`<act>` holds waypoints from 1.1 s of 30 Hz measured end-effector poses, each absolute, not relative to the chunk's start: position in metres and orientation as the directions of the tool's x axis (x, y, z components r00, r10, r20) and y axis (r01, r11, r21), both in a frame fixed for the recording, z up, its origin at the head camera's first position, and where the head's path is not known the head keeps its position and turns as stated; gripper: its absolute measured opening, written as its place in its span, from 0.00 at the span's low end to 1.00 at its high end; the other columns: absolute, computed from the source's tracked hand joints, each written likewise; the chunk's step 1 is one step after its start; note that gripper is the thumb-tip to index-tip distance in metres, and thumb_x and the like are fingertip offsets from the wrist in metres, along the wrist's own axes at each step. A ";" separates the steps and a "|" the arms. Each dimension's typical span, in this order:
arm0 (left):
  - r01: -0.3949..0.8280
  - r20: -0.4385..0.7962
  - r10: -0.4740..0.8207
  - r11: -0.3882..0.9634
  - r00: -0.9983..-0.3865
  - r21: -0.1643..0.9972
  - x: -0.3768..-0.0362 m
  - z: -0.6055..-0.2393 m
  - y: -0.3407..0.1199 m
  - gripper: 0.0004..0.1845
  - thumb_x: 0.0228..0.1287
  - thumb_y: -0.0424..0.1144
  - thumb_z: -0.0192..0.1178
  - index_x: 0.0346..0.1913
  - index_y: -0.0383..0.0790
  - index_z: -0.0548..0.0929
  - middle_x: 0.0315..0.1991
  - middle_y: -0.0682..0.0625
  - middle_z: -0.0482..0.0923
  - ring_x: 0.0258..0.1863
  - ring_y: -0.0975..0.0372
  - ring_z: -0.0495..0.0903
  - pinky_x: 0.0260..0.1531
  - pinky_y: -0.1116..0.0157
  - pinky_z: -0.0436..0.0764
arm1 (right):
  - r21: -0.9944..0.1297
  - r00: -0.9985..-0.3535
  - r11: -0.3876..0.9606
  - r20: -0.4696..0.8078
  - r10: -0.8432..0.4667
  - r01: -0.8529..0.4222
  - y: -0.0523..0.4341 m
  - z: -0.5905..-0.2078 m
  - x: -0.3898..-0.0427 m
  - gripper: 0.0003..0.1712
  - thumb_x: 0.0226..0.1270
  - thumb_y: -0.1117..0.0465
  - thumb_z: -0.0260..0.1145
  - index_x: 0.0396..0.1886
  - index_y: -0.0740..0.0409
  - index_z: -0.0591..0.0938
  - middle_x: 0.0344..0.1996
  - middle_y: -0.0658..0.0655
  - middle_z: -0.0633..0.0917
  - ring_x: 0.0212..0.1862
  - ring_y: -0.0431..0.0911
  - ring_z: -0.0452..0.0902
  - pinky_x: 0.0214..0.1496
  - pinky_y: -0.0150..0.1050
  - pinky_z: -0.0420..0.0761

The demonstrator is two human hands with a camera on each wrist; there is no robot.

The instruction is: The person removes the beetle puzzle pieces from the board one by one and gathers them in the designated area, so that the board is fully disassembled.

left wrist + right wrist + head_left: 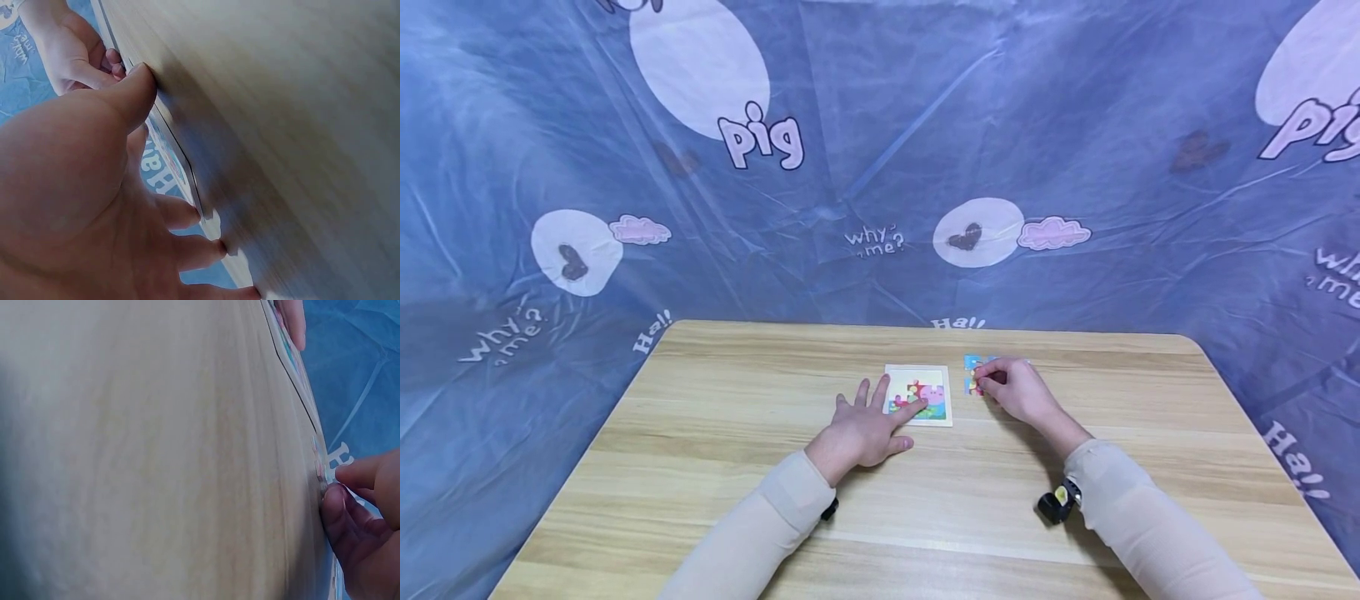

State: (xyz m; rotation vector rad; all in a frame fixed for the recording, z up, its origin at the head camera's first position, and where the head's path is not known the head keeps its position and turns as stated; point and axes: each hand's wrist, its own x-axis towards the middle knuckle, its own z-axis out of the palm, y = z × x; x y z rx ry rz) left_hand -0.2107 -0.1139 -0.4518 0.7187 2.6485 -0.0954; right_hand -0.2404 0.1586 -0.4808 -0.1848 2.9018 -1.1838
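A small square puzzle board (919, 394) with a white rim and a colourful picture lies near the middle of the wooden table (737, 433). My left hand (865, 425) lies flat with straight fingers, its fingertips (215, 247) pressing on the board's left part (181, 169). Just right of the board lie loose puzzle pieces (974, 372). My right hand (1018, 390) curls over them and pinches one piece (322, 469) between thumb and fingers at the table surface.
A blue printed sheet (880, 167) with pig drawings and words hangs behind and around the table. The table's rounded far corners and side edges are in view. A small black-and-yellow device (1058, 500) is strapped to my right wrist.
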 end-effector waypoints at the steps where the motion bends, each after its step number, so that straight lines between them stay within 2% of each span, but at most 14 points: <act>1: 0.498 -0.389 0.472 0.866 -0.791 0.037 -0.211 -0.452 -0.114 0.33 0.67 0.67 0.42 0.71 0.81 0.41 0.77 0.42 0.36 0.74 0.41 0.44 0.61 0.33 0.56 | -0.703 -0.993 0.703 0.040 -0.114 -0.109 0.158 -0.481 -0.240 0.08 0.64 0.65 0.64 0.40 0.59 0.86 0.33 0.54 0.86 0.28 0.42 0.74 0.28 0.34 0.74; 6: 0.494 -0.385 0.474 0.868 -0.792 0.054 -0.212 -0.456 -0.114 0.33 0.67 0.66 0.42 0.70 0.82 0.42 0.77 0.42 0.34 0.73 0.40 0.44 0.61 0.33 0.55 | -0.731 -0.990 0.674 0.028 -0.135 -0.112 0.156 -0.480 -0.239 0.08 0.65 0.65 0.64 0.41 0.61 0.85 0.31 0.54 0.86 0.29 0.42 0.77 0.27 0.32 0.76; 15: 0.497 -0.350 0.490 0.865 -0.799 0.077 -0.208 -0.455 -0.112 0.32 0.67 0.65 0.45 0.70 0.82 0.45 0.76 0.40 0.37 0.73 0.38 0.42 0.66 0.40 0.53 | -0.748 -0.989 0.652 0.038 -0.146 -0.125 0.148 -0.475 -0.237 0.09 0.65 0.63 0.64 0.42 0.61 0.85 0.28 0.54 0.85 0.26 0.43 0.78 0.25 0.34 0.77; 26: 0.484 -0.360 0.483 0.870 -0.798 0.094 -0.202 -0.452 -0.104 0.32 0.65 0.68 0.43 0.71 0.80 0.47 0.76 0.38 0.40 0.74 0.42 0.43 0.63 0.34 0.53 | -0.768 -0.985 0.626 0.040 -0.166 -0.137 0.136 -0.468 -0.238 0.09 0.65 0.64 0.64 0.43 0.61 0.84 0.32 0.57 0.83 0.26 0.44 0.78 0.24 0.35 0.78; 33: 0.485 -0.378 0.476 0.871 -0.794 0.077 -0.202 -0.452 -0.104 0.32 0.65 0.69 0.43 0.71 0.79 0.48 0.76 0.38 0.41 0.74 0.42 0.42 0.63 0.33 0.51 | -0.753 -0.980 0.634 0.078 -0.184 -0.178 0.126 -0.468 -0.241 0.08 0.64 0.62 0.65 0.42 0.58 0.85 0.32 0.53 0.83 0.27 0.42 0.77 0.26 0.35 0.78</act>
